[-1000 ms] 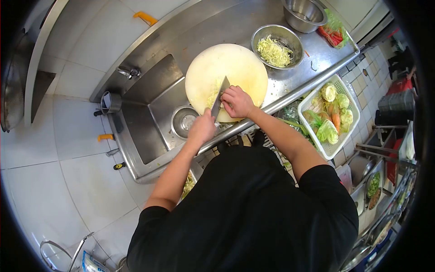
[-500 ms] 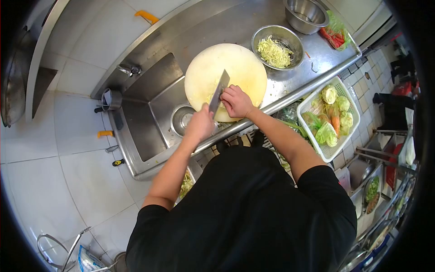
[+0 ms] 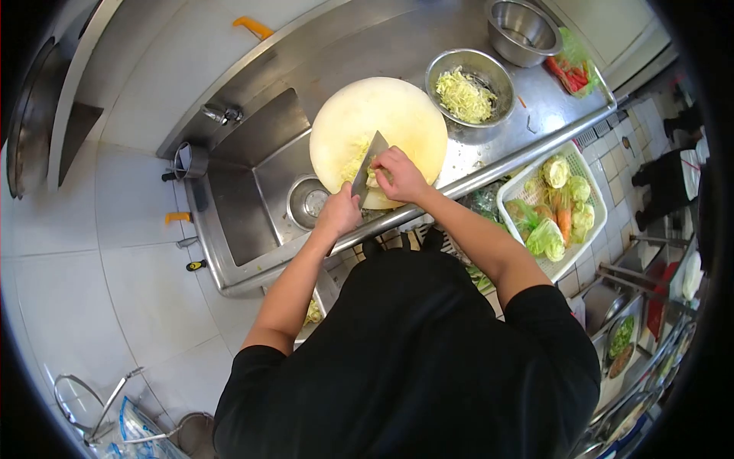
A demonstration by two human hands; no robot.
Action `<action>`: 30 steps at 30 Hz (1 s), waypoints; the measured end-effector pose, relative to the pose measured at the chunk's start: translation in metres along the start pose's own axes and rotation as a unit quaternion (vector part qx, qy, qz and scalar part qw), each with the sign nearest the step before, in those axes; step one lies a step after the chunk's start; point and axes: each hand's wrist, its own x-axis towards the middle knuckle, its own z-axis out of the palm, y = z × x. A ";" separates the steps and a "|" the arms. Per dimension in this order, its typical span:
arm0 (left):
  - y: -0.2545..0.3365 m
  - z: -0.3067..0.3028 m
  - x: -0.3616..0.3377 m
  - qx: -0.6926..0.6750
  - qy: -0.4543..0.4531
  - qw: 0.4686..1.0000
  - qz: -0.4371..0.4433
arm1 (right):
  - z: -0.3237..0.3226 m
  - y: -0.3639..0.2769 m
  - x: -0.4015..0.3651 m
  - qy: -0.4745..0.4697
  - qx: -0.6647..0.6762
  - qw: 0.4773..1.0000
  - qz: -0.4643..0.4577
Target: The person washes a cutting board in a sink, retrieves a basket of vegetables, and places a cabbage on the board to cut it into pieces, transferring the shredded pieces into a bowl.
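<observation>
My left hand (image 3: 339,212) grips the handle of a broad cleaver (image 3: 368,162), its blade pointing away from me over the round pale chopping board (image 3: 409,115). Against the blade's right side, my right hand (image 3: 399,177) has its fingers curled over a piece of pale green vegetable (image 3: 372,180), partly hidden beneath them. Thin pale shreds (image 3: 353,165) lie on the board to the left of the blade. Beyond the board at the right, a steel bowl (image 3: 505,96) holds more shredded vegetable (image 3: 466,95).
A sink (image 3: 241,206) with a steel strainer bowl (image 3: 308,202) is at left. Another steel bowl (image 3: 523,32) and bagged red peppers (image 3: 567,74) are at the far right. A white basket (image 3: 603,200) holds cabbages and carrots. A person (image 3: 667,172) stands at the right edge.
The cleaver has shifted slightly down, and its blade lies nearer the board. More shreds show left of the blade. My right hand's fingers have lifted and shifted a little. The view has moved slightly.
</observation>
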 end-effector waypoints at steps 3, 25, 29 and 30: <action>0.005 -0.001 -0.003 0.004 -0.001 1.000 -0.011 | -0.008 -0.011 -0.002 -0.011 -0.160 0.987 -0.018; -0.019 -0.074 0.023 0.040 -0.015 0.998 0.055 | 0.029 -0.018 0.012 -0.036 -0.206 0.975 0.068; -0.015 -0.085 0.005 0.037 -0.034 0.997 0.056 | 0.032 -0.032 0.018 -0.051 -0.239 0.962 0.126; -0.018 -0.075 0.007 0.039 -0.051 0.997 0.052 | 0.032 -0.033 0.019 -0.050 -0.244 0.960 0.129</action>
